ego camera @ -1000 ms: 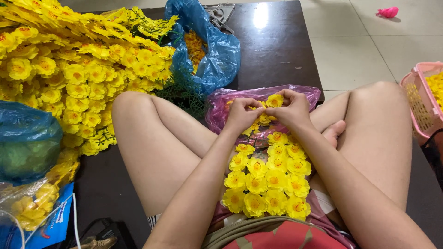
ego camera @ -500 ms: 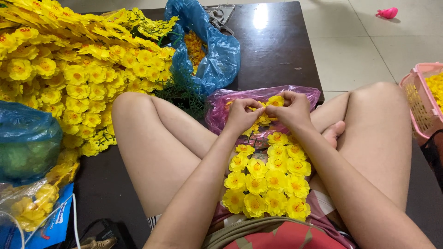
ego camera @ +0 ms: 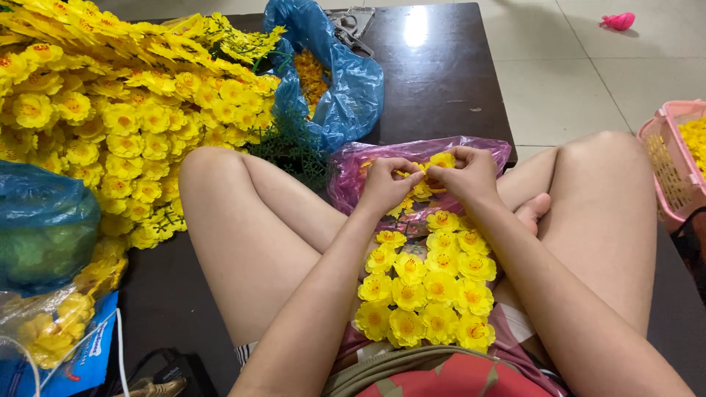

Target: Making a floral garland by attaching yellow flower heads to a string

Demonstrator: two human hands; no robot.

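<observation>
Yellow artificial flower string [ego camera: 423,290] draped down a seated person's lap, its far end pinched between both hands.

Left hand [ego camera: 386,184] and right hand [ego camera: 467,174] meet fingertip to fingertip over the open pink plastic bag [ego camera: 353,173] of loose yellow blossoms, each closed in a pinch on the small yellow flowers at the strand's far end; the rest of the string lies in rows between the bare crossed legs, running near toward the waist. Far left, a big heap of finished yellow flower garlands [ego camera: 110,110] covers the dark wooden table [ego camera: 441,73]. A blue plastic bag [ego camera: 346,88] holding more petals sits just beyond the pink one. At the right edge stands a pink plastic basket [ego camera: 665,165] on the tiled floor.
</observation>
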